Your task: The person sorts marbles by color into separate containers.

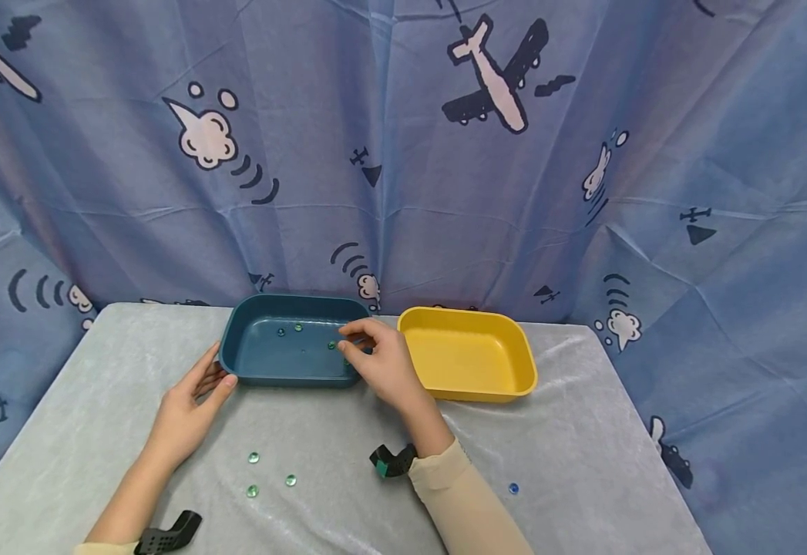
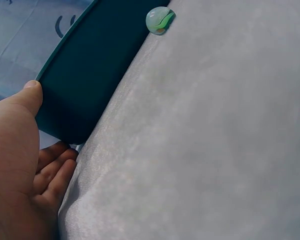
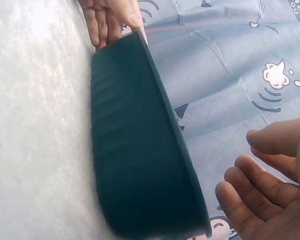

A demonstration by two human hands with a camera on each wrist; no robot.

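My left hand (image 1: 184, 412) holds the left end of a dark teal tray (image 1: 285, 382), its thumb at the rim and its fingers along the outer end wall. Over the tray's right end, my right hand (image 1: 385, 362) hovers, thumb and fingers apart, with nothing between them in the right wrist view. Several small glass marbles lie on the tray floor, among them a bluish marble (image 1: 281, 332), a green marble (image 1: 298, 327) and another marble (image 1: 331, 345) near the right fingertips. In the left wrist view, a clear marble (image 2: 161, 20) with a green swirl rests outside the tray.
A yellow tray (image 1: 472, 395) stands right of the teal one, with no marbles visible inside. Three green marbles (image 1: 290, 480) lie on the grey cloth between my forearms. A blue marble (image 1: 513, 488) lies right of my right sleeve. Behind the table hangs a blue curtain (image 1: 306, 154).
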